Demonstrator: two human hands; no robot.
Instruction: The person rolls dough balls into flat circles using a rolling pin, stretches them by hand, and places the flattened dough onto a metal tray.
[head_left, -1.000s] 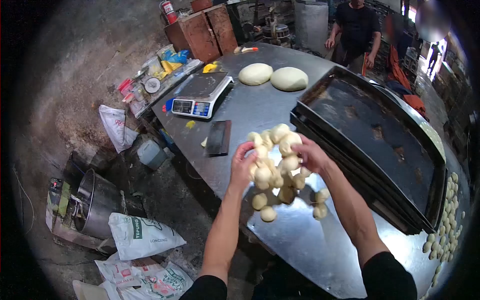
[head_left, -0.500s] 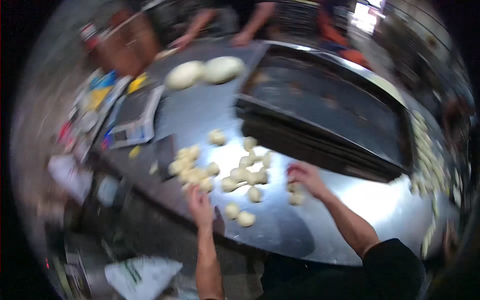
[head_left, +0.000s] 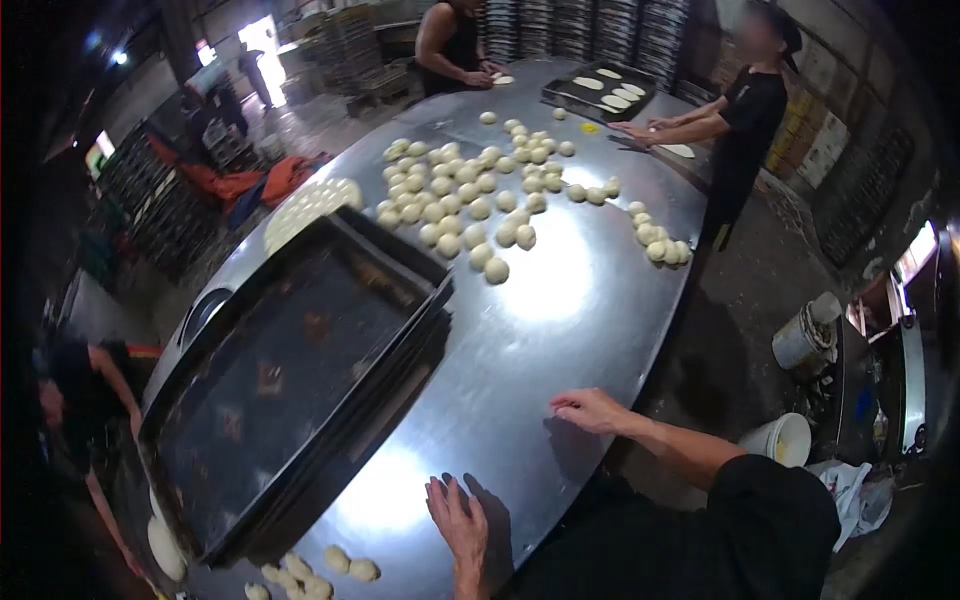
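Observation:
My left hand (head_left: 459, 519) hovers over the metal table (head_left: 480, 380) near its front edge, palm down, fingers spread, with nothing in it. To its right, my right hand (head_left: 592, 411) is above the table with fingers loosely extended and no object visible in it. Several small dough balls (head_left: 300, 572) sit at the bottom left, beyond my left hand. Stacked dark baking trays (head_left: 290, 380) stand on the table left of both hands. A large group of dough balls (head_left: 450, 190) covers the far half of the table.
Across the table, one person (head_left: 452, 50) handles dough and another (head_left: 740, 110) works beside a tray of flat dough pieces (head_left: 600, 92). A third person (head_left: 90, 390) stands at the left. White buckets (head_left: 780, 440) and plastic bags (head_left: 850, 492) are on the right.
The view has swung right, bringing the far dough balls and people into sight. Both hands have left the near dough balls, which now appear at the bottom left.

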